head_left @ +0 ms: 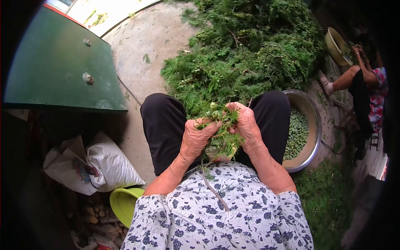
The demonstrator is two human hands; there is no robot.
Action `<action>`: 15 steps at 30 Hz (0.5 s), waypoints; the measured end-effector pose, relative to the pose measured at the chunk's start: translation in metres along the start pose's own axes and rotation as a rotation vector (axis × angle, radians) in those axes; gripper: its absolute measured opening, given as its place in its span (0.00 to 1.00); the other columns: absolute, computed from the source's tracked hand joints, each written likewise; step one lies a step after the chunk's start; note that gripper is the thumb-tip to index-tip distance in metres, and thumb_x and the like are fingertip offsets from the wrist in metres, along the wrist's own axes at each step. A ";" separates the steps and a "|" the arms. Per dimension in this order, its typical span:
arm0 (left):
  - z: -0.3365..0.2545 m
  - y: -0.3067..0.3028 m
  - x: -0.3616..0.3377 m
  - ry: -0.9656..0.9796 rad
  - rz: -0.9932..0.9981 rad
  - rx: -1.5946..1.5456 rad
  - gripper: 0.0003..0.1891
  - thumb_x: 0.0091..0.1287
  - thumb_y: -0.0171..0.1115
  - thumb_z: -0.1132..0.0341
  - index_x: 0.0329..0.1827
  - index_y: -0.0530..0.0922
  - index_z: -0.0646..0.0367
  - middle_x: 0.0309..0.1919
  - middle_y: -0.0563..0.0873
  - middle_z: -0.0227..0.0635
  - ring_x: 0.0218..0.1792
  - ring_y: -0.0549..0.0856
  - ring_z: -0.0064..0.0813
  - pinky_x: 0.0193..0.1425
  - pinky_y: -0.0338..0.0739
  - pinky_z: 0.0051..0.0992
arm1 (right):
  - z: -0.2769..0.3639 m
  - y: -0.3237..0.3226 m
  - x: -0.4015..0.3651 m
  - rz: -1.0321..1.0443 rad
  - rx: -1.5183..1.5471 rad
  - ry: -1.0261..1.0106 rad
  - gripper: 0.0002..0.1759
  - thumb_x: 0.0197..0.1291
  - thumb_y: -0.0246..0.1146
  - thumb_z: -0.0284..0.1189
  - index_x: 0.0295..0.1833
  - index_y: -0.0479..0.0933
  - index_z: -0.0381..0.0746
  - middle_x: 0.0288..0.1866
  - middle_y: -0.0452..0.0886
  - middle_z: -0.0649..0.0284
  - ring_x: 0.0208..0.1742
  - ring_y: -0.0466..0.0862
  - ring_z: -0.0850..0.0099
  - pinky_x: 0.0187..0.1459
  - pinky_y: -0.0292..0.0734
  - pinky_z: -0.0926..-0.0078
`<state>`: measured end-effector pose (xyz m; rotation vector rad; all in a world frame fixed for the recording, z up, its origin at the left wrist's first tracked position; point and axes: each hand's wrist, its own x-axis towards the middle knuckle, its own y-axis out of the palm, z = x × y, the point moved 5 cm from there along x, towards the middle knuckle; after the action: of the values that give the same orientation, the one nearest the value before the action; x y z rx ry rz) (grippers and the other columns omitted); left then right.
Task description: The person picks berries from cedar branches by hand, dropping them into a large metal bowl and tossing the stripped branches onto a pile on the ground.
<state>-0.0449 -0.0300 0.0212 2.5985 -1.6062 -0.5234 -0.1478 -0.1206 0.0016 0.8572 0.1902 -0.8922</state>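
Here both hands grip a green sprig.

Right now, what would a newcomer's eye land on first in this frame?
At centre, the left hand and right hand both clutch a leafy sprig over the lap. Beyond the knees lies a big heap of green branches. By the right knee, a metal basin holds small round green seeds, and a second person sits at the far right edge.
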 end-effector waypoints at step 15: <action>-0.006 0.001 0.000 -0.115 -0.065 -0.265 0.06 0.59 0.63 0.73 0.38 0.81 0.64 0.28 0.83 0.25 0.27 0.77 0.12 0.31 0.73 0.16 | 0.007 -0.001 -0.010 0.187 -0.120 -0.033 0.15 0.56 0.64 0.27 0.49 0.77 0.35 0.39 0.81 0.69 0.29 0.77 0.86 0.28 0.75 0.90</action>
<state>-0.0441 -0.0311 0.0276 2.4684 -1.3752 -0.8423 -0.1563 -0.1204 0.0104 0.7352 0.1310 -0.7119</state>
